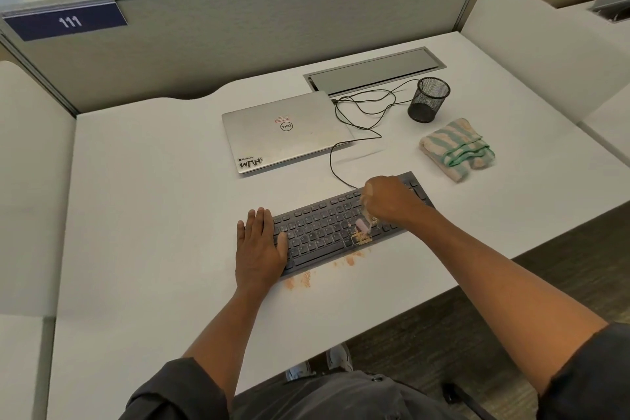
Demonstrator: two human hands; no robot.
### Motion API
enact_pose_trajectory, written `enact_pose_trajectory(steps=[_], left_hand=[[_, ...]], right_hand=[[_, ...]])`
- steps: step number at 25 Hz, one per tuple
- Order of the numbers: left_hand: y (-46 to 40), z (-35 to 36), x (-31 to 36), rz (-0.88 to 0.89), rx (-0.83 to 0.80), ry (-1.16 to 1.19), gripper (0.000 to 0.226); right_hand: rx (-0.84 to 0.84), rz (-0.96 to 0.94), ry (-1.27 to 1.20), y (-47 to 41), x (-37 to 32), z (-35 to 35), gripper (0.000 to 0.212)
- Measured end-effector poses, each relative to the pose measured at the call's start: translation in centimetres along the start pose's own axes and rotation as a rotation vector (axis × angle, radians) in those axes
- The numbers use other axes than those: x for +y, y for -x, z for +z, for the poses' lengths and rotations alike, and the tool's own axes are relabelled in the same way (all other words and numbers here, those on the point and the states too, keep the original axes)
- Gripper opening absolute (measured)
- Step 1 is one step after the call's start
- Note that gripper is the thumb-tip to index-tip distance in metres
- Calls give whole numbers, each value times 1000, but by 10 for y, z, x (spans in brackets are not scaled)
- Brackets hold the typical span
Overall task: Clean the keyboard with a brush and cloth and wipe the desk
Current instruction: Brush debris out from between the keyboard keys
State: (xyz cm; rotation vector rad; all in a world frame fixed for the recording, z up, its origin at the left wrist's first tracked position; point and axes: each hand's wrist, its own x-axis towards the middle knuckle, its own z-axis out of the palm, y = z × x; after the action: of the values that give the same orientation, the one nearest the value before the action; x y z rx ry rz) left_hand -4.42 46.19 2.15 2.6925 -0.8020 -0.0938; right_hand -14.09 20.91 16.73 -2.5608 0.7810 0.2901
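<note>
Brushing step, I judge; right hand [388,196] grips brush [362,224] over crumbs [361,238]; left hand [260,244] flat, steadying keyboard [320,228]; next, sweep crumbs off.

Grey partition [272,20], seemingly carpeted floor [511,300]

One head-worn view looks forward and steeply down from above the near edge of the white surface [136,215]. Both forearms reach away from the lens to the keyboard [341,225], which lies near mid-frame. The wide angle also takes in the partition [272,27] at the far side and the floor [511,283] on the lower right.
</note>
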Motion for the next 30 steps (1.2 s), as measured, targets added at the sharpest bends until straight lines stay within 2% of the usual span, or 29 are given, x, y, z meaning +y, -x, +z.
enact_pose_trajectory(steps=[3, 5, 10, 15, 19, 21, 26, 30], left_hand=[[0, 0, 0, -1, 2, -2, 78], [0, 1, -1, -2, 1, -1, 77], [0, 0, -1, -3, -10, -8, 79], [0, -1, 0, -4, -12, -8, 79], [0, -2, 1, -2, -15, 5, 79], [1, -3, 1, -5, -14, 5, 80], [0, -2, 1, -10, -11, 11, 80], [0, -2, 2, -10, -13, 7, 80]], right_hand=[[52, -49, -81, 3, -12, -2, 17], [25, -48, -107, 4, -16, 4, 17], [-97, -13, 63, 2, -18, 6, 19], [-3, -28, -30, 3, -25, 3, 16], [-99, -14, 110, 10, -16, 10, 31], [-114, -16, 104, 13, -14, 8, 33], [-65, -108, -49, 21, -25, -7, 15], [-186, -31, -315, 24, -27, 6, 16]])
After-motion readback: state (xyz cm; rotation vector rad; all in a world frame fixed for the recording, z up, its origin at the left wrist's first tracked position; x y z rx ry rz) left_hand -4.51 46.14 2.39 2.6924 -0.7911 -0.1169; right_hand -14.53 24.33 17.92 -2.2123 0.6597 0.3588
